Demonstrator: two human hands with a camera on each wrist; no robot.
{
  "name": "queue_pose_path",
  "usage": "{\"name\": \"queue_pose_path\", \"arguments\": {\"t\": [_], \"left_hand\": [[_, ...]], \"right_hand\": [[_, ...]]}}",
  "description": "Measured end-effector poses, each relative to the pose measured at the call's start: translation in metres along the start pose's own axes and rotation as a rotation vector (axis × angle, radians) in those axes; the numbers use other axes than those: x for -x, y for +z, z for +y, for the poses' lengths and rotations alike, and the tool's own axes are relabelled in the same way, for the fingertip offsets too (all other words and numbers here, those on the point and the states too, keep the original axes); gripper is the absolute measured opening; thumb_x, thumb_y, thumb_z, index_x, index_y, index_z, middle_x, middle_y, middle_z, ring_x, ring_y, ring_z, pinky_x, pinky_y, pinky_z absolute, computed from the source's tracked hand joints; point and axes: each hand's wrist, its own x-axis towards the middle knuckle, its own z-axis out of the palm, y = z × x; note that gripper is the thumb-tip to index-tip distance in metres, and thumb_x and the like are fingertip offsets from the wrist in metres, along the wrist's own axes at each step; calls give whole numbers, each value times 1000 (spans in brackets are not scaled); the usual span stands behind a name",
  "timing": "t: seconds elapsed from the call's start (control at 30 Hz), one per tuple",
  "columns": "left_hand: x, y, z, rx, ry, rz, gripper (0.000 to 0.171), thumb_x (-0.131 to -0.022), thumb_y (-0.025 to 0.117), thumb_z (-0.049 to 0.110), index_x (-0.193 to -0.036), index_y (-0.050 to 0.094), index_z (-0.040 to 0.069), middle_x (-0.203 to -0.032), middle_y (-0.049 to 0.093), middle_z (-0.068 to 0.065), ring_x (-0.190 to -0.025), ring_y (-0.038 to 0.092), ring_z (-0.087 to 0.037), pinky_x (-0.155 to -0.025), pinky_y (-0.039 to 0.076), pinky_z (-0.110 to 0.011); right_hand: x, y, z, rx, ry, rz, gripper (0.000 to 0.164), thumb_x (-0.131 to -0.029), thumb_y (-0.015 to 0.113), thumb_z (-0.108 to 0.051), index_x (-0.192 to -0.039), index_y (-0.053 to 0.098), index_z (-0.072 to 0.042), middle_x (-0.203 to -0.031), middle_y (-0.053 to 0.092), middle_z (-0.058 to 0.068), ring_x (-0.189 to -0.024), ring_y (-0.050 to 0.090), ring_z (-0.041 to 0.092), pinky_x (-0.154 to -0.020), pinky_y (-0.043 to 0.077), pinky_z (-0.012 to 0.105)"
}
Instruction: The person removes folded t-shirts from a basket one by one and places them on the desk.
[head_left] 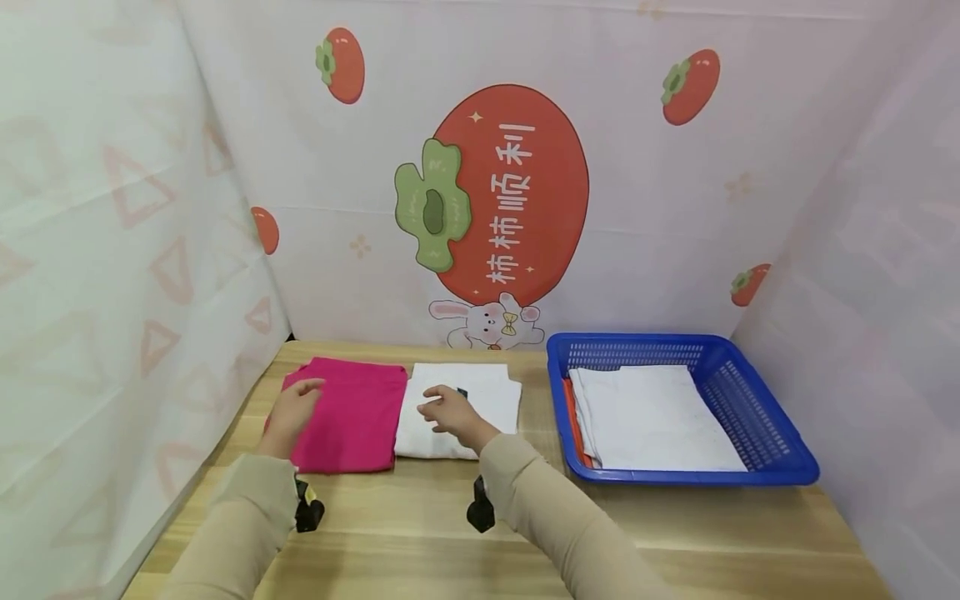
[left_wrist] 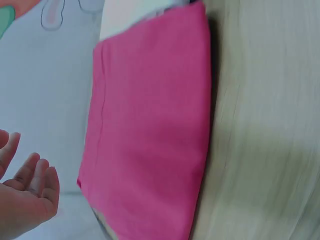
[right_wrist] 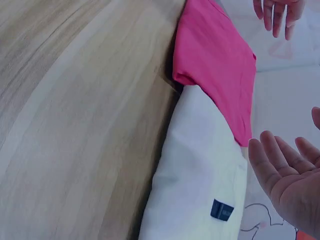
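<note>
A folded pink garment [head_left: 348, 417] lies flat at the left of the table, side by side with a folded white garment [head_left: 491, 408] that bears a small dark label [right_wrist: 222, 210]. Over the pink cloth's left part hovers my left hand [head_left: 292, 412], fingers loosely bent and holding nothing. My right hand [head_left: 456, 414] hangs above the white cloth, its fingers relaxed and apart from the fabric. Both palms face inward, as the left wrist view shows for the left hand [left_wrist: 30, 195] and the right wrist view for the right hand [right_wrist: 292, 180].
To the right stands a blue plastic basket [head_left: 780, 417] with perforated walls. Inside it lie folded white cloth [head_left: 660, 421] and an orange-red cloth [head_left: 576, 425] along its left side. The wooden table [head_left: 405, 533] meets a printed fabric backdrop [head_left: 637, 225] behind and at both sides.
</note>
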Motion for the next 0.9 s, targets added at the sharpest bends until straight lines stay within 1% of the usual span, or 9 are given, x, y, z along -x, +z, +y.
{"name": "queue_pose_path", "arguments": {"t": [0.03,0.13,0.27,0.33,0.47,0.53,0.67,0.77,0.9], "left_hand": [[1,3,1,27,-16,-19,40,-92,32,15,-127,36,-2,-131,29,-25,-118,27,-38,-92,26,-49],[3,12,7,117,-27,-62,41,-93,32,17,-130,34,2,-135,26,-21,-120,24,-36,-94,25,-49],[4,21,17,201,-3,-86,40,-93,34,18,-130,35,4,-135,27,-17,-120,27,-33,-94,26,-45],[7,25,23,217,13,-92,39,-93,34,18,-130,36,4,-134,29,-17,-119,30,-32,-94,28,-43],[14,35,36,238,62,-122,39,-93,35,18,-129,37,3,-134,29,-17,-119,30,-31,-94,28,-42],[16,40,42,258,75,-140,38,-92,36,17,-127,39,2,-133,30,-16,-119,30,-31,-94,28,-42],[21,51,52,286,93,-180,37,-92,37,14,-126,40,1,-130,34,-16,-117,33,-30,-94,29,-42],[25,60,57,300,102,-211,35,-91,39,12,-124,42,-1,-128,37,-16,-115,35,-30,-93,29,-42],[28,74,62,325,115,-245,33,-89,42,10,-120,44,-2,-125,40,-16,-114,38,-30,-93,31,-41]], "right_hand": [[2,-5,0,-8,-9,4,34,-86,51,-12,-116,45,2,-104,55,18,-97,51,35,-74,46,38],[7,-19,-1,-13,-27,19,35,-86,51,-12,-117,44,3,-106,54,19,-99,50,36,-75,45,39],[16,-37,0,-23,-23,27,36,-88,49,-13,-119,42,3,-110,51,20,-100,49,35,-78,44,39],[20,-46,1,-33,-17,35,37,-88,49,-13,-120,42,3,-111,51,21,-100,49,34,-78,44,39],[30,-62,2,-36,-18,78,35,-87,49,-12,-118,43,3,-111,51,22,-98,51,33,-76,45,38],[35,-69,3,-36,-21,96,34,-87,49,-11,-118,43,3,-112,50,23,-97,52,32,-75,46,38],[43,-81,6,-66,-29,87,37,-88,47,-10,-120,39,7,-114,47,25,-99,51,33,-77,44,39],[51,-89,8,-88,-31,74,38,-88,47,-11,-121,37,7,-116,45,26,-100,49,34,-79,43,39],[62,-99,7,-114,-26,103,36,-88,48,-10,-120,40,5,-115,47,25,-99,50,32,-79,44,38]]}}
